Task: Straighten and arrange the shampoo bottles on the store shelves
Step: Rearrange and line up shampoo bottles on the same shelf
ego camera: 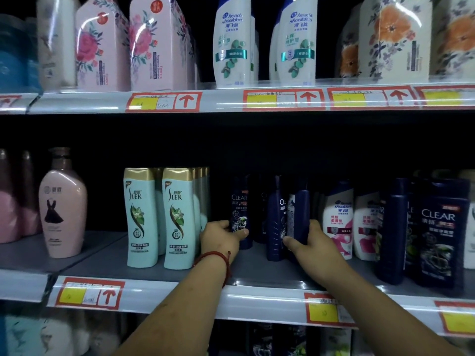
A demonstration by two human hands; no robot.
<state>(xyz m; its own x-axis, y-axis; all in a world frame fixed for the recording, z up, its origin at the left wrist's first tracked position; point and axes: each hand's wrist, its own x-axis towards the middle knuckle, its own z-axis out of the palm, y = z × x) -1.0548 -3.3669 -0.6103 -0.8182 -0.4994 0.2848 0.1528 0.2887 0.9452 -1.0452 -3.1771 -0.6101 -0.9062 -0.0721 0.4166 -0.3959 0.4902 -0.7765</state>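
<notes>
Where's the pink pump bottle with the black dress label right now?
Head view: the pink pump bottle stands left on the middle shelf, between darker pink bottles and the pale green Slek bottles.

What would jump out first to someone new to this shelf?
On the middle shelf, the left hand grips a dark Clear bottle and the right hand another dark blue bottle. Left of them stand two mint-green Slek bottles; white Head & Shoulders bottles stand above.
</notes>
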